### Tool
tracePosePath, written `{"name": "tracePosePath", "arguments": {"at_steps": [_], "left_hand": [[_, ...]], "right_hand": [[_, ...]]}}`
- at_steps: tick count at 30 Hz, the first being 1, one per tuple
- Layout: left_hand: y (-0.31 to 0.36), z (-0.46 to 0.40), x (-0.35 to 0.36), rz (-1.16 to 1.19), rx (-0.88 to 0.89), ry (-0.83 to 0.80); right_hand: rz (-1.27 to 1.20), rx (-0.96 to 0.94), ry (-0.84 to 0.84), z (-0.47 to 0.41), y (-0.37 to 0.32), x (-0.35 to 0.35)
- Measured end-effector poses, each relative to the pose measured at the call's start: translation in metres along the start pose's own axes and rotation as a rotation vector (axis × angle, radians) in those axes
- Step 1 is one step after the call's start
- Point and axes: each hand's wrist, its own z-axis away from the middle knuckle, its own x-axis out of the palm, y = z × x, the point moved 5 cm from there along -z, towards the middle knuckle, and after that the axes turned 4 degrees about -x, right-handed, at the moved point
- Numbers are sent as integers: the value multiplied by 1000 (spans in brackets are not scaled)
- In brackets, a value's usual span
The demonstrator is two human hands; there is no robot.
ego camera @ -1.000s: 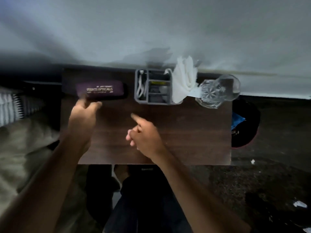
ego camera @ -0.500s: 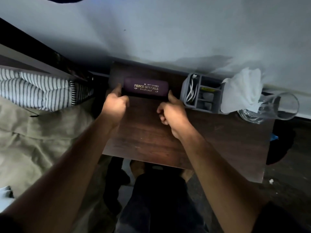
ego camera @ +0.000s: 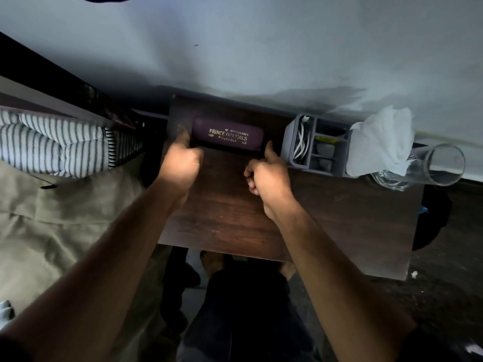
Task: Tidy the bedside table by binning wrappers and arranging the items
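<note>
Two thumbs pressing glasses case (ego camera: 227, 135) ends: left hand (ego camera: 181, 163), right hand (ego camera: 268, 176), fingers curled; organizer (ego camera: 317, 145) at three o'clock.

One head-worn camera looks steeply down, close over the bedside table (ego camera: 261, 218) (a wide-angle view), facing the wall (ego camera: 261, 48) behind it.

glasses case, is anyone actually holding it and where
Not lifted. The glasses case lies on the table; the left hand touches its left end with the thumb, the right hand its right end, other fingers curled.
</note>
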Motion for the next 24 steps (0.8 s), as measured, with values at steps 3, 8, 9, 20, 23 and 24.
{"name": "tracePosePath", "arguments": {"at_steps": [3, 8, 9, 20, 23, 24], "left_hand": [[-5, 2, -3, -33, -26, 54], [2, 40, 5, -94, 45, 93], [4, 50, 11, -92, 59, 59], [17, 96, 133, -174, 55, -326], [19, 95, 139, -153, 47, -275], [21, 97, 139, -140, 43, -261]], "right_hand": [[-45, 93, -13, 9, 3, -1], [36, 114, -36, 35, 15, -23], [73, 62, 18, 41, 17, -37], [-51, -194, 412, 40, 14, -183], [-19, -199, 224, 35, 11, -179], [-14, -206, 175, 35, 11, -177]]}}
